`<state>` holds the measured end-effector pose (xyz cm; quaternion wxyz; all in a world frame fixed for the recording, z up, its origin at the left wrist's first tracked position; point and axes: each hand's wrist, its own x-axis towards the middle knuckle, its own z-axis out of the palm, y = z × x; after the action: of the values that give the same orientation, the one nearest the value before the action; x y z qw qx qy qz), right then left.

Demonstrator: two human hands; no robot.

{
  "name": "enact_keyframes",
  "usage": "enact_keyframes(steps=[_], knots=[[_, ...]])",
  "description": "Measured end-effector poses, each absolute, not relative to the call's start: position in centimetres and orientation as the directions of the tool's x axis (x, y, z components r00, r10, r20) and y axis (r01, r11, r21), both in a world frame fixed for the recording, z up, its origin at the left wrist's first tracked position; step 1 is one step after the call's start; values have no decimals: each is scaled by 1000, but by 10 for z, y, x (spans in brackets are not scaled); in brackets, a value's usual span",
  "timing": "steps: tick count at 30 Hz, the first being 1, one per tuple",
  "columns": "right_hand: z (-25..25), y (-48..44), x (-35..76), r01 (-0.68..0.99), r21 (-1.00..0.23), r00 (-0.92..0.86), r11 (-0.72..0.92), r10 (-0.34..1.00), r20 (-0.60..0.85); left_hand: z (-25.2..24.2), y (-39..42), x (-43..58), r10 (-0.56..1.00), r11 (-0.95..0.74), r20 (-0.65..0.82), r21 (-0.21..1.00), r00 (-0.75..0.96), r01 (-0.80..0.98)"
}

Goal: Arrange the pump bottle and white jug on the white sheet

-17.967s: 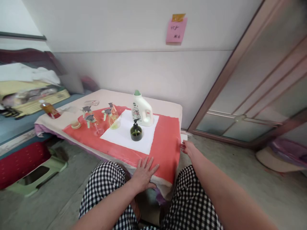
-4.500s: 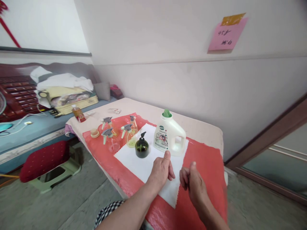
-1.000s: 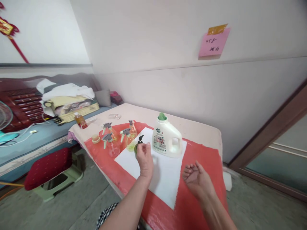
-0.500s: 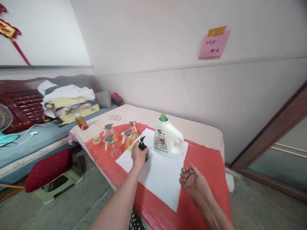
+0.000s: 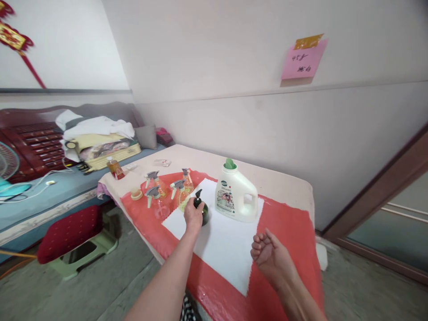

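Note:
A dark green pump bottle with a black pump head stands upright on a white cloth. My left hand is closed around its upper part, below the nozzle, hiding its left side. Just right of the bottle is a large white detergent jug, uncapped, with a green spout in its neck. My right hand hovers near the cloth's right edge, palm turned inward, fingers loosely curled and thumb apart, with nothing in it. Several clear spray bottles with grey trigger heads stand left of the cloth.
A red sheet lies under the cloth on the table. At its left end are a round pale cap and an amber bottle. A red-topped stool stands at the left; the wall rises behind.
My left hand has shifted slightly on the pump bottle, and more of the bottle's body shows. The camera view has moved a little. My right hand keeps its pose.

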<state>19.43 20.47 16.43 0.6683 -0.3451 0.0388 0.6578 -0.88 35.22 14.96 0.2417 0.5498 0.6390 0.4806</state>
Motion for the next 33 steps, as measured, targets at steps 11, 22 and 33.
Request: enact_keyframes(steps=[11, 22, 33], knots=[[164, 204, 194, -904, -413, 127, -106, 858, -498, 156, 346, -1, 933, -130, 247, 910, -262, 394], [163, 203, 194, -902, -419, 132, -108, 853, -505, 179, 336, -8, 880, -223, 330, 922, -342, 316], [163, 203, 193, -897, -430, 136, -103, 860, -491, 169, 342, -6, 876, -259, 352, 920, -330, 294]])
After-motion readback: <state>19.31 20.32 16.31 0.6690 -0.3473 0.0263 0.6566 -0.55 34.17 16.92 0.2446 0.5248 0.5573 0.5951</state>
